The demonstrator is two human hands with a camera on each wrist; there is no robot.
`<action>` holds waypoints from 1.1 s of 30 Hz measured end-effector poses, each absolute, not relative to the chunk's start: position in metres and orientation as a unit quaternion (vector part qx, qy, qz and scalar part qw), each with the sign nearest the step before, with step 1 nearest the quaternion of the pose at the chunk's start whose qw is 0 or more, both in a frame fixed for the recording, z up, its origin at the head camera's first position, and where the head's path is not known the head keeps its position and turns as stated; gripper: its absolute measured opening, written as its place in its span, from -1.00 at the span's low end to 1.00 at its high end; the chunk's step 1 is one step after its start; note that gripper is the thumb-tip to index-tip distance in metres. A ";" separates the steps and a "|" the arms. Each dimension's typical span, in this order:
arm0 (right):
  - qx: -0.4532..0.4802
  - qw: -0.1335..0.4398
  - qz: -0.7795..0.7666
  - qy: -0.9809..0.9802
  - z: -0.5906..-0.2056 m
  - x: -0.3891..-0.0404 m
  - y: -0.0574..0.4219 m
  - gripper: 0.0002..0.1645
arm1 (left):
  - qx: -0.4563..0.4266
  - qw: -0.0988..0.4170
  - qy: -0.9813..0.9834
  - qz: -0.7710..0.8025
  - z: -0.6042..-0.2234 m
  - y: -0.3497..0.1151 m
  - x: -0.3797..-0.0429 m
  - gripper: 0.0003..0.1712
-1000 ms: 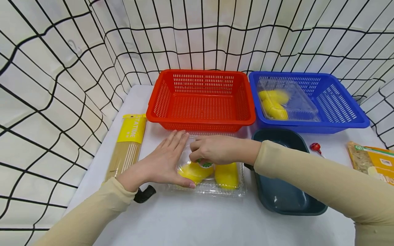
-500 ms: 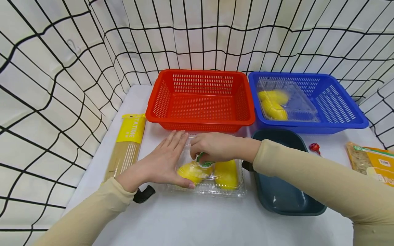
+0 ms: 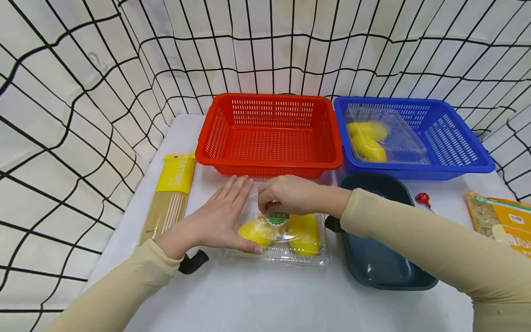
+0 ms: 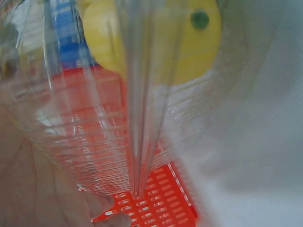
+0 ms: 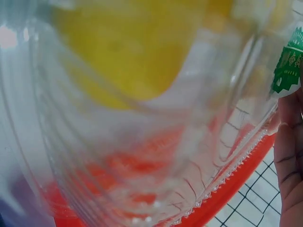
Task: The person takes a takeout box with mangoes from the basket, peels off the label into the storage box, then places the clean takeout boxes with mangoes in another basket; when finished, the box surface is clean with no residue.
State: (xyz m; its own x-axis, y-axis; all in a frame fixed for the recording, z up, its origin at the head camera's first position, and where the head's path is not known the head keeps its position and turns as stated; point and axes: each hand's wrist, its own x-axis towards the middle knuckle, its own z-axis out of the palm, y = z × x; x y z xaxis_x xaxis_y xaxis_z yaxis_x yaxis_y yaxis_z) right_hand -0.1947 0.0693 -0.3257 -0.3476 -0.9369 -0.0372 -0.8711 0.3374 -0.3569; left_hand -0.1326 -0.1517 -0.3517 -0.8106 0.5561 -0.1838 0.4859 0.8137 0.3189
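Note:
A clear plastic clamshell box (image 3: 284, 259) with yellow, rounded fruit-like pieces (image 3: 304, 234) inside lies in front of the red basket. My left hand (image 3: 220, 221) is spread flat over the box's left side, fingers straight, thumb along the near part. The right hand (image 3: 292, 196) reaches over the lid with curled fingers, pinching the edge of a green and white round sticker (image 3: 277, 219). In the right wrist view the sticker (image 5: 289, 66) shows its scalloped edge beside the fingertips. The box's clear wall (image 4: 94, 137) fills much of the left wrist view.
Behind stand a red basket (image 3: 269, 168) and a blue basket (image 3: 452, 168) holding a similar box (image 3: 408, 138). A dark tray (image 3: 386, 272) sits under the right forearm. Noodles (image 3: 174, 193) lie left; a red lollipop (image 3: 423, 198) and an orange food packet (image 3: 504, 223) lie right. Black mesh surrounds the table.
My right hand has shifted slightly up and away over the lid, and more of the green sticker shows below its fingers. The left hand keeps its place on the box.

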 end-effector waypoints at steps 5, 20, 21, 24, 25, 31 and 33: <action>-0.538 0.128 -0.168 0.816 -0.322 -0.196 0.074 -0.96 | 0.274 0.138 0.943 0.129 -0.352 -0.151 -0.133 0.65; -0.433 0.105 -0.338 0.829 -0.308 -0.199 0.106 -0.94 | 0.274 0.137 0.944 0.120 -0.354 -0.150 -0.135 0.68; -0.416 0.104 -0.348 0.834 -0.308 -0.198 0.110 -0.95 | 0.274 0.137 0.945 0.119 -0.354 -0.150 -0.135 0.68; -0.359 0.105 -0.379 0.846 -0.305 -0.196 0.123 -0.95 | 0.273 0.138 0.944 0.119 -0.353 -0.150 -0.135 0.67; -0.338 0.106 -0.387 0.851 -0.303 -0.195 0.128 -0.95 | 0.273 0.138 0.945 0.119 -0.353 -0.149 -0.134 0.67; -0.240 0.096 -0.434 0.863 -0.297 -0.197 0.163 -0.89 | 0.273 0.137 0.945 0.119 -0.354 -0.149 -0.135 0.66; -0.217 0.091 -0.448 0.863 -0.295 -0.198 0.175 -0.85 | 0.273 0.139 0.944 0.121 -0.354 -0.149 -0.135 0.65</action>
